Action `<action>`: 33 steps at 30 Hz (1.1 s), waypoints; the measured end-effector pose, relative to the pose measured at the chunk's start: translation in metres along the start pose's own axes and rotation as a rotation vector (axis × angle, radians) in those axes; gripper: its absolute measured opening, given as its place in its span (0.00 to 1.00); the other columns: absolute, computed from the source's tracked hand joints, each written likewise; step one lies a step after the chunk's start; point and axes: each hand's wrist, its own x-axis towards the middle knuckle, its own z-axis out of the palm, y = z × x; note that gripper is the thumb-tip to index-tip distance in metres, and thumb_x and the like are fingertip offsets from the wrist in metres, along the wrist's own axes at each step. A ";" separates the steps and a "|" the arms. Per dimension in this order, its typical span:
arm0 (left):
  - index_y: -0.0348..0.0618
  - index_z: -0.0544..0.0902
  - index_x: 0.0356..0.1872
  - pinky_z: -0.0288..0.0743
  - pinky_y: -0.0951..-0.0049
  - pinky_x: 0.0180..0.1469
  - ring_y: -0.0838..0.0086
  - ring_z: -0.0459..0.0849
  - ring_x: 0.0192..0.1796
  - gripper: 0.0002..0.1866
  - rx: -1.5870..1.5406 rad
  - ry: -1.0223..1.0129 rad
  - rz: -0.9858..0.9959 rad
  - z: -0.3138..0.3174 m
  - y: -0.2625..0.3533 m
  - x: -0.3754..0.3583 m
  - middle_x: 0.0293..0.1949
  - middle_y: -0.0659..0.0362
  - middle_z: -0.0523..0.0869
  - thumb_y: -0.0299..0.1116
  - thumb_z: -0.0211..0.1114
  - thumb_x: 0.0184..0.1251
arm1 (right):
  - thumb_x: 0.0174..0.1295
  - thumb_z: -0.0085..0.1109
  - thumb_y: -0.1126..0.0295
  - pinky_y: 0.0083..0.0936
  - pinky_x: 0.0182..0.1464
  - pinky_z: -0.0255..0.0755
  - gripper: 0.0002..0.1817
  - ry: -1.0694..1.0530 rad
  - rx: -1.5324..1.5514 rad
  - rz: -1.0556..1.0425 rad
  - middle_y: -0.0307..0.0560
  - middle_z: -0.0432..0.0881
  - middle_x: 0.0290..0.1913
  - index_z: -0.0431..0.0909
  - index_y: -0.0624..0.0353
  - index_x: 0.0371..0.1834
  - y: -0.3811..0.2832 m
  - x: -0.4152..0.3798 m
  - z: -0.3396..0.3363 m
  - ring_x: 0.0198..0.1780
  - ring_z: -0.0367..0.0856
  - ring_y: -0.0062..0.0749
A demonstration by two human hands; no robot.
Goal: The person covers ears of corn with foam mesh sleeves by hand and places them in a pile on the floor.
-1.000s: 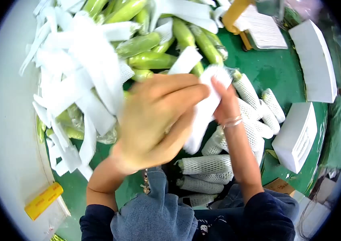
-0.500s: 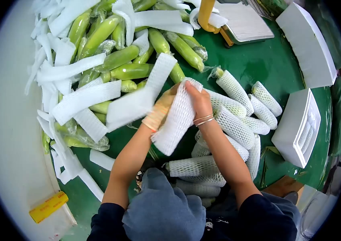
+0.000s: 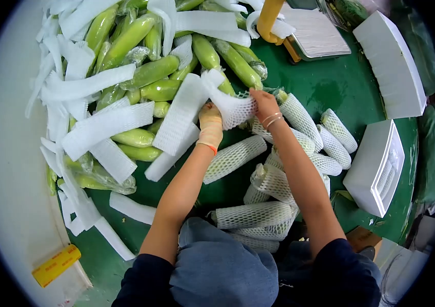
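A white foam net sleeve [image 3: 235, 108] is stretched between my hands, its mesh pulled wide. My left hand [image 3: 210, 122], in a pale glove, is closed on its left side, fingertips partly hidden. At the other end, my right hand [image 3: 265, 106] pinches the mesh edge. Just below lies a long green vegetable in a foam net sleeve [image 3: 235, 159]. Flat foam net sleeves [image 3: 180, 116] lie left of my left hand. Beyond my hands is a heap of long green vegetables [image 3: 128, 43], many in clear plastic film.
Several sleeved vegetables [image 3: 302, 120] lie to the right and under my right forearm. White foam boxes [image 3: 368, 166] stand at the right of the green table [image 3: 304, 74]. A scale [image 3: 320, 33] sits at the back, a yellow roll [image 3: 56, 265] at lower left.
The sleeved piece I held is out of my hands, and a sleeved vegetable now lies below them. A different foam net sleeve is now stretched between my hands, which have moved apart.
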 end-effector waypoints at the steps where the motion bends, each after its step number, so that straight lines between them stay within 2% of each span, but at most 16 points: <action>1: 0.40 0.77 0.41 0.72 0.67 0.43 0.68 0.79 0.38 0.12 0.491 0.059 0.034 0.005 0.016 -0.007 0.36 0.55 0.82 0.36 0.56 0.62 | 0.57 0.60 0.55 0.35 0.39 0.73 0.20 0.008 -0.398 -0.143 0.52 0.81 0.32 0.77 0.65 0.35 0.007 0.005 -0.004 0.34 0.79 0.41; 3: 0.40 0.78 0.39 0.73 0.65 0.39 0.68 0.81 0.33 0.12 0.888 0.130 0.042 0.015 0.048 -0.026 0.32 0.54 0.83 0.38 0.57 0.63 | 0.52 0.61 0.46 0.38 0.40 0.73 0.28 0.050 -0.870 -0.470 0.62 0.81 0.34 0.78 0.65 0.36 0.021 -0.002 0.002 0.38 0.81 0.51; 5: 0.47 0.78 0.28 0.71 0.62 0.31 0.66 0.80 0.28 0.11 1.422 -0.013 0.573 0.017 0.055 -0.049 0.19 0.54 0.78 0.43 0.57 0.61 | 0.56 0.58 0.53 0.38 0.35 0.72 0.22 0.018 -1.030 -0.464 0.63 0.79 0.29 0.77 0.67 0.34 0.025 -0.020 0.015 0.33 0.78 0.57; 7: 0.48 0.78 0.30 0.72 0.66 0.33 0.69 0.80 0.28 0.09 0.907 -0.168 0.654 -0.011 0.021 -0.038 0.16 0.58 0.74 0.41 0.58 0.61 | 0.57 0.57 0.55 0.41 0.34 0.71 0.20 0.015 -1.041 -0.473 0.64 0.78 0.28 0.76 0.66 0.30 0.028 -0.049 0.025 0.33 0.77 0.60; 9: 0.46 0.72 0.48 0.73 0.67 0.44 0.68 0.80 0.36 0.17 0.377 -0.425 0.261 -0.036 0.047 -0.104 0.31 0.55 0.79 0.42 0.58 0.62 | 0.57 0.57 0.57 0.42 0.33 0.71 0.19 -0.032 -1.093 -0.468 0.64 0.78 0.26 0.76 0.66 0.26 0.023 -0.108 0.031 0.32 0.77 0.60; 11: 0.44 0.65 0.61 0.72 0.67 0.52 0.68 0.80 0.45 0.26 0.324 -0.525 0.047 -0.051 0.088 -0.177 0.46 0.54 0.79 0.42 0.56 0.64 | 0.57 0.57 0.58 0.41 0.31 0.71 0.19 -0.159 -1.201 -0.448 0.63 0.78 0.24 0.77 0.67 0.25 0.012 -0.177 0.030 0.29 0.78 0.58; 13: 0.44 0.61 0.64 0.70 0.67 0.55 0.67 0.79 0.49 0.28 0.546 -0.493 0.028 -0.062 0.092 -0.213 0.52 0.54 0.77 0.42 0.55 0.65 | 0.57 0.57 0.58 0.39 0.30 0.72 0.18 -0.283 -1.254 -0.455 0.62 0.78 0.23 0.78 0.67 0.26 -0.007 -0.205 0.036 0.28 0.79 0.55; 15: 0.45 0.62 0.64 0.70 0.68 0.57 0.66 0.77 0.53 0.27 0.337 -0.359 0.085 -0.070 0.061 -0.230 0.54 0.55 0.76 0.42 0.54 0.66 | 0.57 0.56 0.60 0.34 0.27 0.71 0.17 -0.352 -0.992 -0.446 0.58 0.77 0.21 0.79 0.67 0.30 -0.016 -0.218 0.043 0.23 0.79 0.45; 18: 0.46 0.67 0.60 0.71 0.69 0.54 0.65 0.78 0.53 0.24 0.389 -0.246 0.186 -0.076 0.069 -0.216 0.52 0.54 0.78 0.41 0.55 0.64 | 0.57 0.56 0.65 0.22 0.27 0.66 0.14 -0.307 -0.648 -0.331 0.44 0.75 0.18 0.78 0.69 0.30 -0.023 -0.166 0.066 0.23 0.69 0.18; 20: 0.46 0.75 0.49 0.74 0.70 0.47 0.64 0.81 0.47 0.17 0.628 -0.177 0.329 -0.085 0.085 -0.173 0.44 0.53 0.82 0.40 0.57 0.60 | 0.57 0.56 0.69 0.20 0.27 0.66 0.12 -0.222 -0.437 -0.264 0.38 0.77 0.22 0.78 0.70 0.27 -0.003 -0.114 0.077 0.23 0.69 0.17; 21: 0.46 0.78 0.43 0.75 0.71 0.43 0.65 0.82 0.43 0.13 0.708 -0.131 0.401 -0.092 0.081 -0.150 0.39 0.54 0.83 0.39 0.58 0.59 | 0.51 0.58 0.68 0.27 0.25 0.65 0.13 -0.147 -0.353 -0.175 0.48 0.73 0.15 0.77 0.72 0.24 -0.004 -0.105 0.085 0.19 0.67 0.24; 24: 0.44 0.80 0.29 0.74 0.71 0.36 0.70 0.81 0.32 0.07 0.600 0.007 0.497 -0.113 -0.012 -0.094 0.28 0.57 0.83 0.36 0.60 0.58 | 0.53 0.58 0.66 0.30 0.28 0.70 0.13 -0.220 -0.599 -0.205 0.51 0.77 0.18 0.79 0.69 0.24 0.054 -0.082 0.079 0.20 0.75 0.33; 27: 0.43 0.79 0.24 0.69 0.69 0.31 0.67 0.74 0.25 0.13 -0.155 0.149 -0.127 -0.095 0.009 -0.115 0.24 0.55 0.82 0.41 0.60 0.60 | 0.55 0.58 0.61 0.35 0.39 0.75 0.15 0.068 -0.759 -0.219 0.57 0.82 0.27 0.82 0.65 0.28 0.099 -0.081 0.070 0.34 0.81 0.50; 28: 0.42 0.79 0.25 0.69 0.69 0.31 0.64 0.73 0.25 0.14 0.256 0.251 -0.031 -0.087 0.012 -0.115 0.24 0.53 0.82 0.43 0.59 0.60 | 0.55 0.59 0.58 0.34 0.41 0.74 0.19 0.012 -0.810 -0.209 0.56 0.83 0.30 0.81 0.66 0.33 0.097 -0.081 0.072 0.34 0.82 0.46; 31: 0.40 0.79 0.30 0.71 0.63 0.38 0.52 0.78 0.34 0.15 0.386 0.240 -0.064 -0.087 -0.026 -0.131 0.29 0.47 0.82 0.44 0.60 0.60 | 0.54 0.59 0.48 0.25 0.48 0.70 0.30 -0.467 -0.419 0.139 0.57 0.81 0.42 0.76 0.68 0.45 0.079 -0.098 0.068 0.44 0.79 0.38; 33: 0.40 0.79 0.33 0.73 0.61 0.42 0.51 0.79 0.40 0.15 0.543 0.116 0.028 -0.077 0.003 -0.186 0.34 0.48 0.82 0.43 0.61 0.59 | 0.48 0.63 0.47 0.33 0.54 0.67 0.35 -0.721 -0.966 -0.393 0.57 0.75 0.48 0.70 0.64 0.51 0.077 -0.133 0.045 0.48 0.74 0.46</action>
